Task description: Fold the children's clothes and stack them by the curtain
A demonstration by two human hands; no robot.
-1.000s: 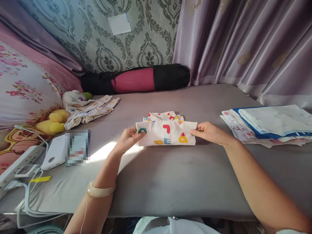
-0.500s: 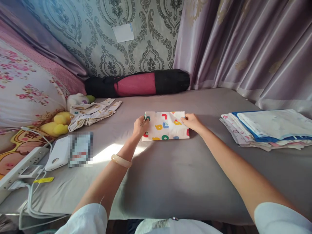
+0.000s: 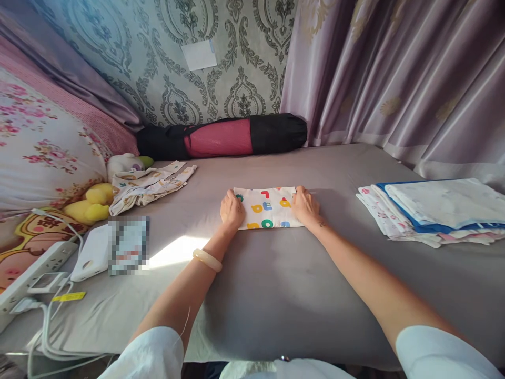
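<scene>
A white cloth [image 3: 267, 209] printed with coloured letters lies folded into a flat rectangle on the grey bed sheet [image 3: 292, 279]. My left hand [image 3: 232, 209], below a pale bangle [image 3: 207, 260] on the wrist, is closed on the cloth's left edge. At the opposite edge my right hand [image 3: 305, 206] is curled round the far right corner. Fingertips of both hands are partly hidden behind the fabric. The cloth's full kind, garment or plain sheet, does not show.
On the right lies a stack of folded cloths [image 3: 434, 202]. A crumpled printed garment [image 3: 152, 184] and a yellow plush toy [image 3: 92, 202] are at left, near a power strip [image 3: 35, 279] with cables and a white power bank [image 3: 92, 251]. A long black and pink bag [image 3: 221, 137] borders the back.
Both hands have shifted their hold on the cloth's side edges, their backs now turned more upward. The cloth's far edge sits slightly nearer to me, and the cloth looks a little shorter.
</scene>
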